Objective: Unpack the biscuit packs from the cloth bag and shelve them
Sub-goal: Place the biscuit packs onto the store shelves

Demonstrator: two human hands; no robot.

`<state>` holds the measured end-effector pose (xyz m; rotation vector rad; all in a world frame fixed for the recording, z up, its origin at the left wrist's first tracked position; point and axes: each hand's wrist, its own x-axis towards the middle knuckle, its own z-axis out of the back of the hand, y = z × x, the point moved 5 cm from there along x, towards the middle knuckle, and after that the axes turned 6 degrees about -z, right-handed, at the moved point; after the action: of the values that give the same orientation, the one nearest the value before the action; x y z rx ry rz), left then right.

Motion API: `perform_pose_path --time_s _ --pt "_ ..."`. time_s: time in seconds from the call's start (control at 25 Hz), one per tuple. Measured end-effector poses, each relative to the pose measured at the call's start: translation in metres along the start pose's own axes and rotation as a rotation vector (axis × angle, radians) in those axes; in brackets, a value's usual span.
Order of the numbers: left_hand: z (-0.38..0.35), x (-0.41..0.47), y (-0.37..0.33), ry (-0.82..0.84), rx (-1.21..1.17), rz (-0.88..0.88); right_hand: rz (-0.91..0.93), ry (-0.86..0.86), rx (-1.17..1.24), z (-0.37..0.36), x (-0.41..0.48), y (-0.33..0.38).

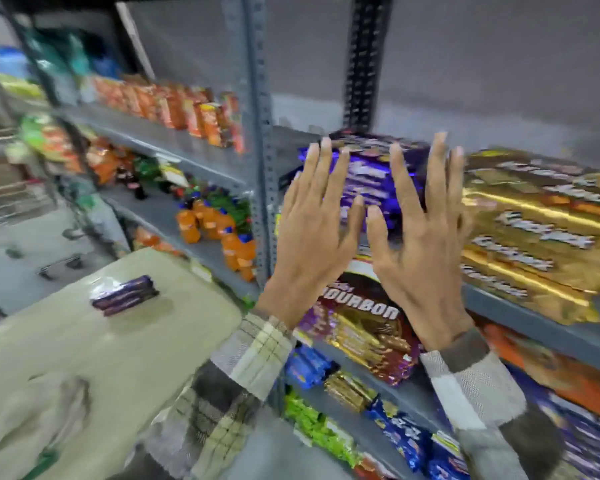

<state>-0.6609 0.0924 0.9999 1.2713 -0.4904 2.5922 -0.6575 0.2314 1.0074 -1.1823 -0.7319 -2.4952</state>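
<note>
Fingers [314,174] spread, nothing held: left hand [312,233] and right hand [426,237] face the purple stack [364,174] at the front edge of the shelf [534,327]; we'd square it, then fetch the packs [125,294] atop the cloth bag [84,358].

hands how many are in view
2: the left hand and the right hand, side by side, fingers spread, in front of the purple biscuit packs.

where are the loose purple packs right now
In the head view, lower left: the loose purple packs lie on the beige cloth, left of the left hand.
</note>
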Motion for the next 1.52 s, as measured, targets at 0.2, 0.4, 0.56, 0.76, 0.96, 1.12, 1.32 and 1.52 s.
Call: perform_pose_path --time_s 0.2,0.4,0.56,0.76,0.96,1.12,1.32,1.52 --pt "0.024 -0.108 0.146 0.144 0.225 0.266 0.185 0.259 0.203 -0.130 -0.051 0.090" --pt "0.037 -0.216 0.300 0.318 0.283 0.571 0.292 0.605 0.177 -0.274 -0.115 0.177" --pt "0.059 -0.279 0.425 0.440 0.337 0.727 0.300 0.841 0.181 -0.388 -0.154 0.248" --pt "0.089 -0.339 0.531 0.542 0.310 0.937 0.148 1.100 0.143 -0.495 -0.180 0.286" --pt "0.091 -0.365 0.603 0.546 0.180 1.138 0.018 1.349 0.094 -0.574 -0.192 0.288" --pt "0.079 -0.371 0.649 0.549 0.102 1.255 0.030 1.484 0.045 -0.628 -0.194 0.298" --pt "0.053 -0.367 0.707 0.633 0.116 1.278 0.050 1.542 0.076 -0.708 -0.185 0.327" --pt "0.018 -0.372 0.766 0.685 0.082 1.315 0.034 1.548 0.173 -0.791 -0.183 0.344"
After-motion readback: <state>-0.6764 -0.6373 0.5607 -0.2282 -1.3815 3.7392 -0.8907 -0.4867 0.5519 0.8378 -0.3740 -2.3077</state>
